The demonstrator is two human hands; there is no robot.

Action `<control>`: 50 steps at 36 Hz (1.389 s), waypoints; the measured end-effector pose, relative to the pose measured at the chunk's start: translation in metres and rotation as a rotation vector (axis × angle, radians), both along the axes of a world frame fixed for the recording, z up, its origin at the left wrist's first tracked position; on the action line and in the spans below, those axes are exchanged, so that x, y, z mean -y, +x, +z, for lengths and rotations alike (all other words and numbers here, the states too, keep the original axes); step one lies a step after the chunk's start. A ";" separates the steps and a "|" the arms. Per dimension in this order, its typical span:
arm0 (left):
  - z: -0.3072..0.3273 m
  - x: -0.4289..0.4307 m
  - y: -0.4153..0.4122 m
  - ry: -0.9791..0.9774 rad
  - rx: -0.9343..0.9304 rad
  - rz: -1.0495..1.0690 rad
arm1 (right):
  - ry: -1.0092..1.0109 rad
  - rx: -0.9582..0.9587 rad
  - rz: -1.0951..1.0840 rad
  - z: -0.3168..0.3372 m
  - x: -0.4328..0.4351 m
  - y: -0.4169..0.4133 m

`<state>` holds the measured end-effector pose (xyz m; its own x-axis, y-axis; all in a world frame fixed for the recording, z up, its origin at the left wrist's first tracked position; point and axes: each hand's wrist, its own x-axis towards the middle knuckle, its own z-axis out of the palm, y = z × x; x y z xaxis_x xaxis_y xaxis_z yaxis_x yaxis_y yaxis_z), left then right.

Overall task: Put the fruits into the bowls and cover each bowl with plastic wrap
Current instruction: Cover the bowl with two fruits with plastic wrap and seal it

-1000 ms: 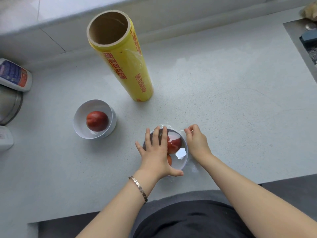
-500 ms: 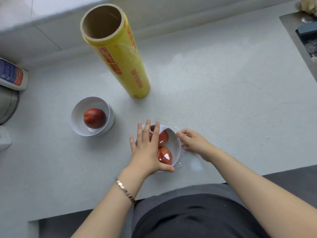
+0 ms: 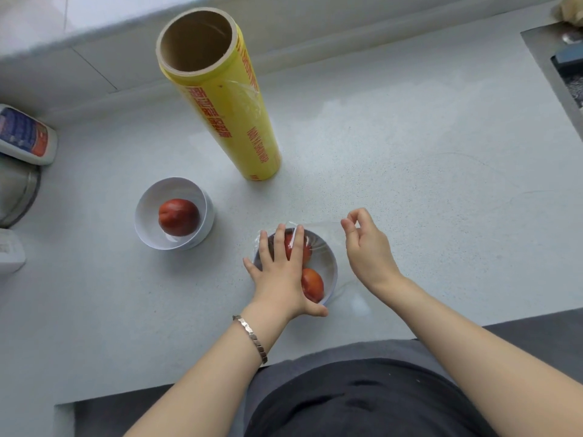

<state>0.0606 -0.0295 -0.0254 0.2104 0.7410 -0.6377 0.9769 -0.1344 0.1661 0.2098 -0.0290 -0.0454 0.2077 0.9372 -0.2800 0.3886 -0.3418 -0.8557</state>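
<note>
A white bowl point(image 3: 332, 272) near the counter's front edge holds two red fruits point(image 3: 312, 283), with a clear plastic wrap sheet point(image 3: 320, 225) stretched over it. My left hand point(image 3: 280, 275) presses flat on the wrap over the bowl's left half, fingers straight. Just right of the bowl, my right hand point(image 3: 366, 250) pinches the wrap's far right edge between thumb and forefinger. A second white bowl point(image 3: 143, 216) to the left holds one red fruit point(image 3: 179, 217) and is uncovered. Behind the bowls, the yellow plastic wrap roll point(image 3: 233, 121) stands upright.
A labelled bottle point(image 3: 25, 135), a metal pot point(image 3: 15, 193) and a white container point(image 3: 9, 250) line the left edge. A steel sink rim point(image 3: 549, 67) sits at the far right. The pale counter point(image 3: 426, 159) ends at my body.
My right hand has left the bowl's right rim and moved up and right, pulling the wrap's edge with it. My left hand stays pressed on the bowl.
</note>
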 end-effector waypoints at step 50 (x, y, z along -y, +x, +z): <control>0.000 0.010 -0.009 0.034 0.039 -0.027 | -0.276 -0.256 -0.137 -0.012 0.004 -0.019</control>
